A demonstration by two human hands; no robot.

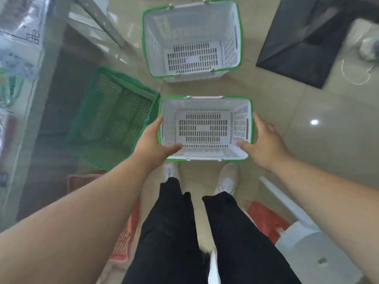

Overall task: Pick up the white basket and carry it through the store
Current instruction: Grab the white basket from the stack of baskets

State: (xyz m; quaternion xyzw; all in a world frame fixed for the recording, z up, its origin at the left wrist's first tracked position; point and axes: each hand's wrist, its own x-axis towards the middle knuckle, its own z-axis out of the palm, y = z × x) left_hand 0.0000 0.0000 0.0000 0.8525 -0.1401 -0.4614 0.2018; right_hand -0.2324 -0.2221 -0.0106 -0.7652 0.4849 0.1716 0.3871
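the tiled floor (307,124) is glossy beige, with a bright spot of reflected light. on it, far from the person, stands a second white basket (192,37), and at the left a green basket (114,117) of fine mesh, tilted. the white basket (205,128) sits between the two hands just ahead of the white shoes (227,179), its open mouth facing up and its long axis running left to right across the view. it is a rectangular tub of hard white plastic with a green rim, slotted walls and floor, and rounded corners. the left hand (155,142) clasps its left end, thumb hooked inside over the near corner. the right hand (264,140) clasps the right end the same way, thumb inside, fingers spread along the outer wall. whether the basket is lifted off the floor cannot be told.
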